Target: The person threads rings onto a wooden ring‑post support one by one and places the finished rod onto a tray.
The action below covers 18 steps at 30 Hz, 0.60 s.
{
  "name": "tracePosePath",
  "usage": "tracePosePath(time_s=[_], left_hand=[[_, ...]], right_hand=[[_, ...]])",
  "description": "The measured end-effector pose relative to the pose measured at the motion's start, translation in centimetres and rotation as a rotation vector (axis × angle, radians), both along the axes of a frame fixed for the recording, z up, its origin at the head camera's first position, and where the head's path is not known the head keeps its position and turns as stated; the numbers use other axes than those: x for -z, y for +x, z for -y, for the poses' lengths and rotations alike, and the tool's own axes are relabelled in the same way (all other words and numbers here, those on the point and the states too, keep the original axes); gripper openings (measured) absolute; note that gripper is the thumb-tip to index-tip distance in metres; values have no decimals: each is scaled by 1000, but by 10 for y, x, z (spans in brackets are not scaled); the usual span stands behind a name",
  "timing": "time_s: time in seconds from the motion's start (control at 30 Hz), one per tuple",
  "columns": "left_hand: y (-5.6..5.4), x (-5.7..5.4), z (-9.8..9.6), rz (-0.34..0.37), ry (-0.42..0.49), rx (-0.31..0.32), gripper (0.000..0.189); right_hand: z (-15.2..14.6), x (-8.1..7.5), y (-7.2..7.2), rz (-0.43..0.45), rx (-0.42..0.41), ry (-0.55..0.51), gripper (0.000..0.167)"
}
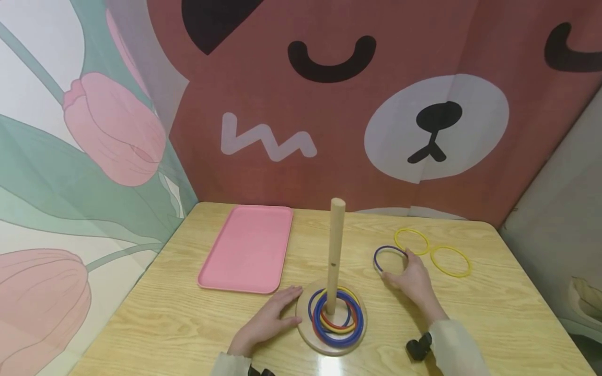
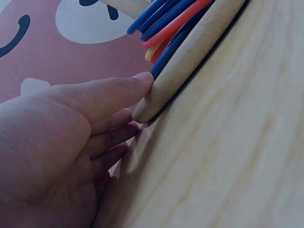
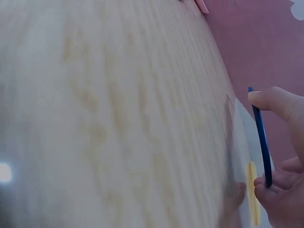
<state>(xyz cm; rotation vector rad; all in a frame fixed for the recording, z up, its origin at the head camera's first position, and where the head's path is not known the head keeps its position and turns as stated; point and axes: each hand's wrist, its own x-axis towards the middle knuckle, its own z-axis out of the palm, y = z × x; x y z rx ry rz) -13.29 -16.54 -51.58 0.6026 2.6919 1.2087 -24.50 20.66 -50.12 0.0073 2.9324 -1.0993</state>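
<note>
My right hand (image 1: pixel 416 282) pinches a thin blue ring (image 1: pixel 382 247) between thumb and fingers, to the right of a wooden peg (image 1: pixel 336 240). In the right wrist view this blue ring (image 3: pixel 261 133) appears edge-on, raised above the table. The peg stands upright on a round wooden base (image 1: pixel 305 298), with several blue, red and yellow rings (image 1: pixel 338 343) piled around its foot. My left hand (image 1: pixel 269 321) lies at the left side of the base with its fingers extended. In the left wrist view, the thumb (image 2: pixel 142 78) touches the rim of the base (image 2: pixel 185 71).
Two yellow rings lie on the table at the far right, one farther back (image 1: pixel 427 240) and one nearer (image 1: pixel 451 275). A pink tray (image 1: pixel 249 248) sits at the back left of the wood-grain table (image 1: pixel 155 313). Behind the table hangs a bear-print cloth (image 1: pixel 263 99).
</note>
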Motion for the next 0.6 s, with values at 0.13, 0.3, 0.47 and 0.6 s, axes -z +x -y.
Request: tracePosePath(time_s=[0.13,0.3,0.47,0.6], left_hand=[[0,0,0,-14,5,5,67],[0,0,0,-8,13,6,67],[0,0,0,-5,13,5,67],[0,-1,0,-4,19,6,66]], right_hand=[[0,-4,3,-11,-3,-22,104],[1,-7,6,-61,-19,-33,101],[3,-11,9,-121,-27,-19,98],[5,-17,14,-140,-35,-2,98]])
